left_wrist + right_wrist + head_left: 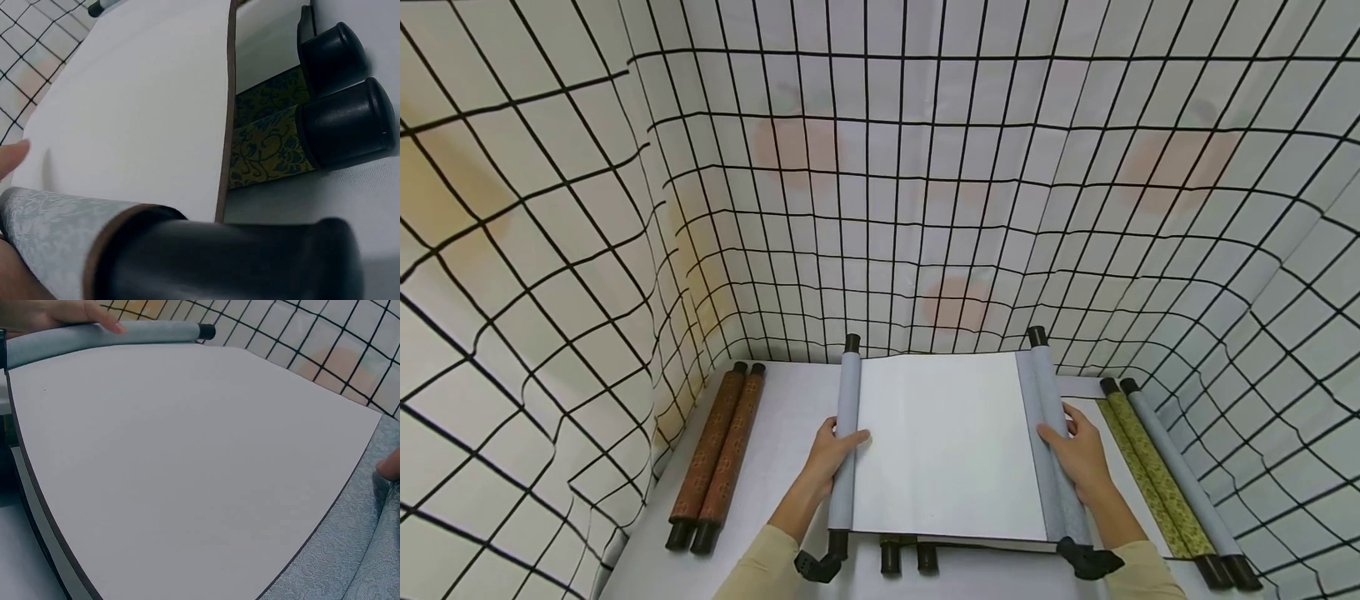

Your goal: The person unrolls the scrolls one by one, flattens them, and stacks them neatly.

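Note:
Between my two hands a hanging scroll is partly unrolled, its blank white paper (951, 442) held up over the table. My left hand (829, 457) grips the grey-blue left roller (847, 392), thumb lying over onto the paper. On the other side my right hand (1081, 454) holds the matching right roller (1049, 392), its thumb on the grey-blue border. Black knobs cap both rollers. Beneath the paper lies a dark green patterned scroll (272, 147), mostly hidden; its black knobs (890, 557) stick out at the front. The right wrist view shows the left roller (156, 332) and the right thumb (389, 467).
To the left on the white table (775, 467) lie two reddish-brown patterned rolls (730, 450) side by side. At the right are a green patterned scroll (1153, 458) and a grey-blue roll (1187, 475). Black wire mesh (925, 179) stands before pale walls at the back and sides.

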`<state>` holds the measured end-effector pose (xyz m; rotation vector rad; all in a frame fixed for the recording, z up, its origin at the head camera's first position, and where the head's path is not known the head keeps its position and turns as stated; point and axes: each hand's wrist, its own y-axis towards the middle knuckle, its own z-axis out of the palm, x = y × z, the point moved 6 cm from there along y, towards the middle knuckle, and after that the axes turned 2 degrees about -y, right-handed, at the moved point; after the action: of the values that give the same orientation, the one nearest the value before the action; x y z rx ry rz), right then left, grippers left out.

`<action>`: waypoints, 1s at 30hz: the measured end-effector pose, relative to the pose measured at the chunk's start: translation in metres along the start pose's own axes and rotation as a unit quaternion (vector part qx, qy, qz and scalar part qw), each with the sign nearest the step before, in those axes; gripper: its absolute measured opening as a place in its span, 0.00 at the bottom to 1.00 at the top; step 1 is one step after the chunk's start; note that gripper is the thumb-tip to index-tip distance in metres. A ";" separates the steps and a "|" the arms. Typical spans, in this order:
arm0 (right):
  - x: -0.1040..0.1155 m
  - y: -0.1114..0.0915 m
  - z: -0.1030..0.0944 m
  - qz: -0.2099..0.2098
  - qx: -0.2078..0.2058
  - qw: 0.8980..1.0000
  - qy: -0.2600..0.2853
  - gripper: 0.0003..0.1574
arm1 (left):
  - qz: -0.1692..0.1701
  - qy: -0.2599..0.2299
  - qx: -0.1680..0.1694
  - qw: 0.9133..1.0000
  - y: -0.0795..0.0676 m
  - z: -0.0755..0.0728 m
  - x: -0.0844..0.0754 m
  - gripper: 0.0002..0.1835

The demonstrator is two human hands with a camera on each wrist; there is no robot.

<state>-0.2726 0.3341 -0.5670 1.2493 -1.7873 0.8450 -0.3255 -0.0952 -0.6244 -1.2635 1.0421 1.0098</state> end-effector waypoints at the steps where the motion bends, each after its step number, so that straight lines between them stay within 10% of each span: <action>1: 0.000 0.000 -0.001 0.000 0.000 1.000 0.002 0.52 | 0.001 0.010 -0.001 1.000 0.000 0.000 0.000 0.45; 30: -0.013 -0.002 -0.029 0.009 0.008 1.000 -0.010 0.55 | 0.032 -0.018 0.025 0.999 -0.002 0.001 -0.006 0.31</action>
<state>-0.2614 0.3643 -0.5645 1.2568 -1.8139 0.8620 -0.3250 -0.0947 -0.6181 -1.1725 1.0792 1.0450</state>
